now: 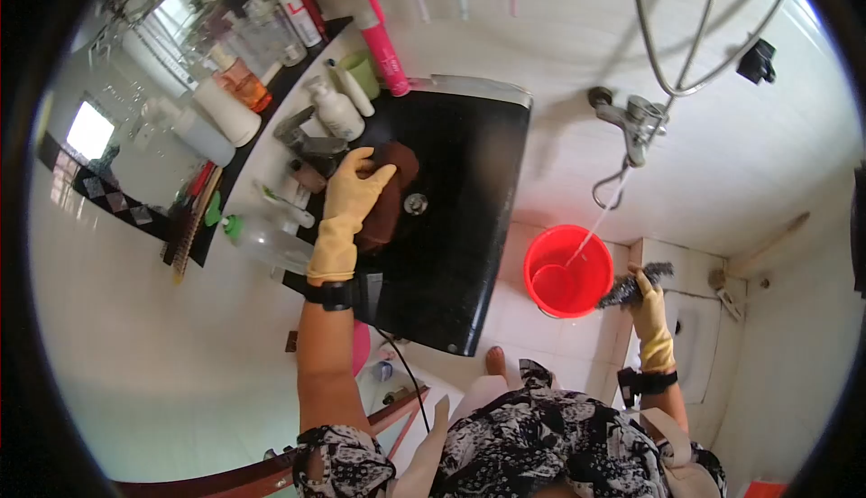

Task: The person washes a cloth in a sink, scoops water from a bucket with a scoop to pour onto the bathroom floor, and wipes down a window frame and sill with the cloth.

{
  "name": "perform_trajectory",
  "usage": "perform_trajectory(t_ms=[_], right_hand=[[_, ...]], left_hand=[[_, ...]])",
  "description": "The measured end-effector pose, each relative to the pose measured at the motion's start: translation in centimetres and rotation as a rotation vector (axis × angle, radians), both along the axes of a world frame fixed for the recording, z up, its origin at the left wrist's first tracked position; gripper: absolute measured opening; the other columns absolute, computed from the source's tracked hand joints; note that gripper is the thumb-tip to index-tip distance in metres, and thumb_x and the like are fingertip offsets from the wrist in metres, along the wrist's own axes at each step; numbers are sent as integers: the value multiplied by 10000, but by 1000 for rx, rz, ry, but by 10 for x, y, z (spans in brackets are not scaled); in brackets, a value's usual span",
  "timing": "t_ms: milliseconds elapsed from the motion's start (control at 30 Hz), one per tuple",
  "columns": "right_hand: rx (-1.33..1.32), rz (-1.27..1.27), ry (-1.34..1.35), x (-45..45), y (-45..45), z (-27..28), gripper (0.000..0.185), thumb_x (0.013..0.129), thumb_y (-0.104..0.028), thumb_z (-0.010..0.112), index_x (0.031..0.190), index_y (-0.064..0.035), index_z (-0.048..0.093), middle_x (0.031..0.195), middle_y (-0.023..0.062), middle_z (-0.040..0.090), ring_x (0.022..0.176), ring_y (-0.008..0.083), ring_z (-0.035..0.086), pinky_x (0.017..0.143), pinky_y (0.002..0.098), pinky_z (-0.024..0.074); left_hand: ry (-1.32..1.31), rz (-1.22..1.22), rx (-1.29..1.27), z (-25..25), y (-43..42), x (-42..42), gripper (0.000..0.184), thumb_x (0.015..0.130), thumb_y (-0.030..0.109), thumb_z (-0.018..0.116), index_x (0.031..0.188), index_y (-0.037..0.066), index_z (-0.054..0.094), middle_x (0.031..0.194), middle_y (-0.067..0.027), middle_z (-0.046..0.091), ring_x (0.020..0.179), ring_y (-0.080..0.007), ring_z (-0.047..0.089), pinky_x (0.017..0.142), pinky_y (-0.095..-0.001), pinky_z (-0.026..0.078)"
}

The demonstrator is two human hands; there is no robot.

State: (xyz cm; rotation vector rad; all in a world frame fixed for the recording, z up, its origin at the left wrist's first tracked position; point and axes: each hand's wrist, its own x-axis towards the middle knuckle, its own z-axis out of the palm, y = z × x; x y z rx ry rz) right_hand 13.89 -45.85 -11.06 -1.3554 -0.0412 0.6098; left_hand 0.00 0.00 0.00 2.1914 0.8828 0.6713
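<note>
My left hand (354,193), in a yellow rubber glove, is at the near side of the black sink top (451,263). Its fingers are closed on a brown cloth (388,205) that lies beside the drain. Just beyond the knuckles stands the grey tap (311,142). Down at the right, my right hand (649,308), gloved the same way, grips a dark grey, rough-looking scrubber (622,292). This scrubber is by the rim of a red bucket (534,274). A thin stream of water falls into the bucket from the wall mixer (636,124).
Bottles line the ledge, among them a white pump bottle (336,108) and an orange one (242,83). A clear bottle with green cap (266,238) is by my left wrist. A shower hose (690,56) hangs at upper right. A bare foot (495,361) stands on the tiles.
</note>
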Motion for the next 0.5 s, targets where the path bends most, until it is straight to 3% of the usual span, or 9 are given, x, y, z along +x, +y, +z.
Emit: perform_trajectory(t_ms=[100, 167, 233, 300, 367, 500], right_hand=[[2, -97, 5, 3, 18, 9, 349, 871, -270, 474, 1110, -16, 494, 829, 76, 630, 602, 117, 578, 437, 219, 412], [9, -115, 21, -14, 44, 6, 339, 876, -259, 462, 1099, -6, 495, 826, 80, 626, 606, 120, 581, 435, 220, 411], [17, -66, 6, -12, 52, 5, 391, 862, -319, 486, 1115, -20, 481, 885, 110, 601, 680, 137, 587, 463, 220, 406], [34, -132, 13, -9, 55, 9, 357, 871, -257, 472, 1110, 9, 471, 842, 93, 620, 624, 144, 595, 436, 224, 415], [27, -107, -5, -6, 57, 13, 357, 870, -253, 474, 1110, 10, 466, 842, 92, 620, 632, 149, 597, 440, 222, 413], [11, -87, -30, 5, 68, 15, 354, 864, -266, 485, 1100, -1, 476, 839, 85, 619, 616, 134, 578, 444, 221, 402]], left_hand=[[-53, 102, 83, -7, 37, 5, 416, 750, 254, 651, 1076, 24, 530, 1038, -125, 589, 946, -225, 562, 812, -306, 438], [-351, 150, -93, -16, 90, 1, 381, 788, 222, 611, 1079, -2, 505, 1032, -138, 587, 964, -230, 553, 820, -303, 434], [-362, 170, -65, -8, 106, 6, 392, 839, 236, 536, 1136, -7, 454, 1079, -159, 556, 1025, -263, 520, 838, -343, 428], [-835, 33, -801, -14, 133, 18, 433, 862, 238, 477, 1206, -10, 386, 1174, -167, 480, 1090, -294, 473, 915, -376, 382], [-946, -90, -852, -17, 154, 27, 411, 890, 189, 353, 1232, -36, 318, 1315, -189, 333, 1241, -307, 291, 1027, -400, 252], [-1108, -37, -910, -1, 191, 40, 424, 897, 198, 303, 1237, -55, 286, 1325, -188, 318, 1242, -323, 297, 1018, -425, 259]])
